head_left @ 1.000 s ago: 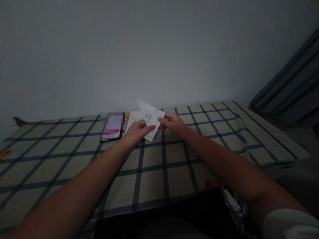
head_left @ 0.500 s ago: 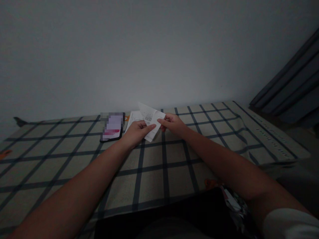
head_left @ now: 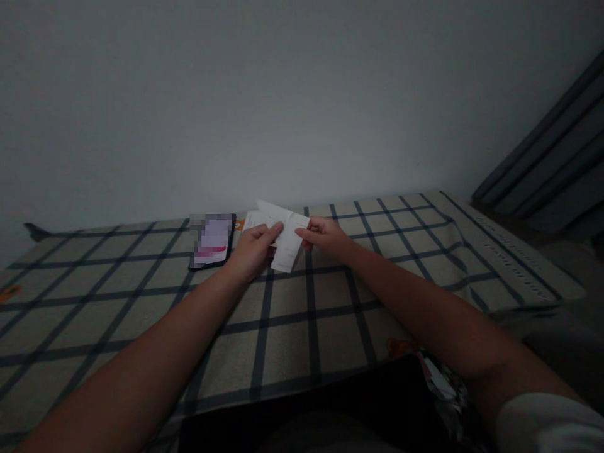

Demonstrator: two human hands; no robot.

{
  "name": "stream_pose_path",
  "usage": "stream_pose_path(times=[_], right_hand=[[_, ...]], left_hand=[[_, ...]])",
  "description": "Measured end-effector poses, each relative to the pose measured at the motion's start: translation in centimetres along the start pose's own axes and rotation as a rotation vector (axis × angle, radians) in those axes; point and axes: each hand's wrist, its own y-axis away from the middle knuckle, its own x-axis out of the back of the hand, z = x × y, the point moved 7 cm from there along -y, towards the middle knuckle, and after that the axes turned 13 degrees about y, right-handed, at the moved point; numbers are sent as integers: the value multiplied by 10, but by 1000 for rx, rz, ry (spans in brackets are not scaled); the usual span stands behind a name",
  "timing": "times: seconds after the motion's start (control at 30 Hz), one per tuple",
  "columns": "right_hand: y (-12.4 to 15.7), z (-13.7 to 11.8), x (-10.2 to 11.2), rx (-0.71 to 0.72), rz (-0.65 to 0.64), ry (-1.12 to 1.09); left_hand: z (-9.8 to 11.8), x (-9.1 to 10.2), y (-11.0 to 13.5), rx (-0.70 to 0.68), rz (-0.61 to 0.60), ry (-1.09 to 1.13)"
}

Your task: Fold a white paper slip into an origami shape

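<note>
Between my hands is a creased white sheet of paper (head_left: 289,246), partly folded, with faint print on it. My left hand (head_left: 255,248) pinches its left side, thumb on top. At the upper right edge, my right hand (head_left: 325,234) grips the sheet between thumb and fingers. Another white printed paper (head_left: 253,219) lies on the checked cloth behind my left hand, partly covered by the hand and the held sheet. To the left of that hand rests a phone (head_left: 213,242) with a lit screen, partly blurred out.
A cream cloth with dark checks (head_left: 287,327) covers the surface, with lettering along its right edge. A pale wall (head_left: 302,100) rises directly behind. Grey curtains (head_left: 552,138) hang at the right. A dark item (head_left: 36,231) sits at the far left corner.
The sheet has turned and its flap has come down lower, hiding the printed square pattern. My left thumb has shifted up and left on the paper; my right hand stays nearly in place.
</note>
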Motion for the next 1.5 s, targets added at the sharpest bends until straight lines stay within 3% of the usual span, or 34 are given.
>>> stream_pose_path(times=[0.37, 1.07, 1.3, 1.5], right_hand=[[-3, 5, 0, 8, -19, -22], [-1, 4, 0, 15, -10, 71], [-2, 0, 3, -9, 7, -146], [-5, 11, 2, -67, 35, -273]], left_hand=[[12, -4, 7, -57, 29, -191], [4, -2, 5, -61, -35, -222], [-5, 0, 0, 38, -15, 7], [-1, -4, 2, 97, -49, -48]])
